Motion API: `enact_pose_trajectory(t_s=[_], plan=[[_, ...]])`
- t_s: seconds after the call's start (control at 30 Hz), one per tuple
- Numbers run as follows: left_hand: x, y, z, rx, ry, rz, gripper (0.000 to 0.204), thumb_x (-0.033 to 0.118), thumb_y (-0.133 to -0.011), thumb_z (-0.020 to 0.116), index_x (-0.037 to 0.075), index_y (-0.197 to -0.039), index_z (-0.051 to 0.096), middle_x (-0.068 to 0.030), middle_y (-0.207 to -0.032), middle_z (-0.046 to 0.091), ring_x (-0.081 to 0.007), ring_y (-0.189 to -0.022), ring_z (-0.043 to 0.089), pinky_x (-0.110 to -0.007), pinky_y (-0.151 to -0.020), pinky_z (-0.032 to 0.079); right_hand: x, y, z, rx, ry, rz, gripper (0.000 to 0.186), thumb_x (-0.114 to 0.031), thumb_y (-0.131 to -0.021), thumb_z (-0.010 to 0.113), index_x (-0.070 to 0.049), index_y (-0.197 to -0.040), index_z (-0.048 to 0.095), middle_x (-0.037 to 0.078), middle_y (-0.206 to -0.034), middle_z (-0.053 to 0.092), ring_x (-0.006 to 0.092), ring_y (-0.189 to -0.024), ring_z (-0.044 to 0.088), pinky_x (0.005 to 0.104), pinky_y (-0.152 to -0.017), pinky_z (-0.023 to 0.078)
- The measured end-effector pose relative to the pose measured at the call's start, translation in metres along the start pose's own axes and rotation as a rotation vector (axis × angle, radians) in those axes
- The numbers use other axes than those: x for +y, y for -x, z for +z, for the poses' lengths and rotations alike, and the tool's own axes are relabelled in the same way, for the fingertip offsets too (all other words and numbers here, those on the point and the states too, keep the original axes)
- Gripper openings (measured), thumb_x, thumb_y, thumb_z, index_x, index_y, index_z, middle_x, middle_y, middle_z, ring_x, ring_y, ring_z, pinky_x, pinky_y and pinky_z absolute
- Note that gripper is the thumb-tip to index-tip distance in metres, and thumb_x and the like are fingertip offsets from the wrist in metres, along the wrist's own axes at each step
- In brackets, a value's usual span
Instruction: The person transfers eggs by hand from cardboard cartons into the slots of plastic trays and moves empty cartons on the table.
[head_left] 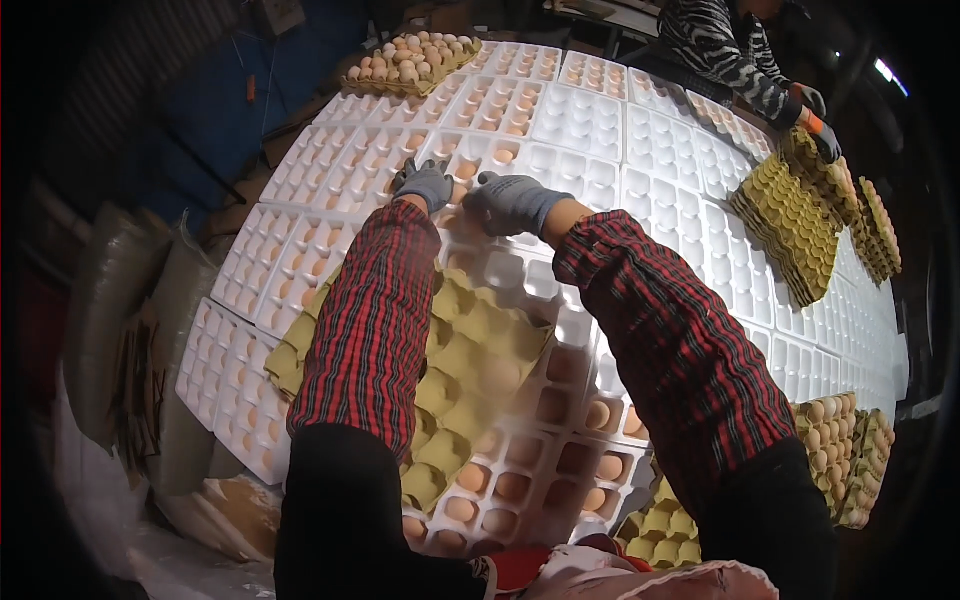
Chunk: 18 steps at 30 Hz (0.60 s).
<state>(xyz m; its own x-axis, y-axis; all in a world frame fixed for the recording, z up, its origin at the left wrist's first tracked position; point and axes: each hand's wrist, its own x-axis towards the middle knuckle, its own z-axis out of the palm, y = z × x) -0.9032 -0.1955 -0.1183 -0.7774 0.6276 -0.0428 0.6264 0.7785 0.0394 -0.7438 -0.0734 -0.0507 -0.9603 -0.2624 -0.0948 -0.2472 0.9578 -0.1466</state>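
Observation:
My left hand [425, 184], in a grey glove, reaches over the white foam egg trays, its fingers apart. To its right my right hand [516, 204], gloved too, bends its fingers down at a tray pocket; whatever lies under them is hidden. A brown egg [466, 170] sits between the hands, and another egg [505, 156] rests in a pocket just beyond. Below my hands, a yellow-green pulp egg tray [445, 385] lies tilted across the foam trays, mostly without eggs, partly covered by my left forearm.
A loaded pulp tray of eggs [410, 62] stands at the far left. Stacked pulp trays [785, 235] are on the right, near another person's gloved hand [828, 143]. More egg-filled pulp trays [830, 440] stand at lower right. Plastic-wrapped bundles [110, 320] lean left of the table.

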Motion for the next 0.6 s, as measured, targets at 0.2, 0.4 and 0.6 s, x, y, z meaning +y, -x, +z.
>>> enact_pose_trajectory(t_s=[0.2,0.4,0.6], plan=[[0.001,-0.005,-0.006,-0.118,0.141,-0.07,0.085,0.069,-0.088,0.05,0.022,-0.156,0.033,-0.0103,-0.163,0.029,-0.0444,-0.149,0.019,-0.055,-0.121,0.019,0.034,0.014,0.013,0.454,-0.433,0.412,0.047,-0.043,-0.091,0.059,-0.011,-0.125,0.062,0.014,-0.118,0.068,0.0346,-0.111,0.063,0.0454,-0.095,0.05],[-0.06,0.002,0.004,-0.148,-0.109,-0.041,0.1,0.075,-0.078,0.058,0.028,-0.159,0.021,-0.0099,-0.164,0.023,-0.046,-0.151,0.01,-0.061,-0.121,0.015,-0.023,0.08,0.029,0.101,0.011,0.42,0.042,-0.039,-0.097,0.049,-0.012,-0.127,0.061,0.014,-0.139,0.049,0.0343,-0.132,0.044,0.0612,-0.113,0.026],[-0.015,-0.029,0.012,-0.067,-0.185,0.078,0.09,0.066,-0.081,0.062,0.017,-0.153,0.037,-0.0129,-0.153,0.044,-0.0399,-0.14,0.04,-0.06,-0.111,0.034,-0.104,0.363,-0.009,0.254,-0.574,0.346,0.043,-0.038,-0.096,0.058,-0.006,-0.125,0.064,0.016,-0.129,0.063,0.0336,-0.119,0.06,0.0428,-0.105,0.045]])
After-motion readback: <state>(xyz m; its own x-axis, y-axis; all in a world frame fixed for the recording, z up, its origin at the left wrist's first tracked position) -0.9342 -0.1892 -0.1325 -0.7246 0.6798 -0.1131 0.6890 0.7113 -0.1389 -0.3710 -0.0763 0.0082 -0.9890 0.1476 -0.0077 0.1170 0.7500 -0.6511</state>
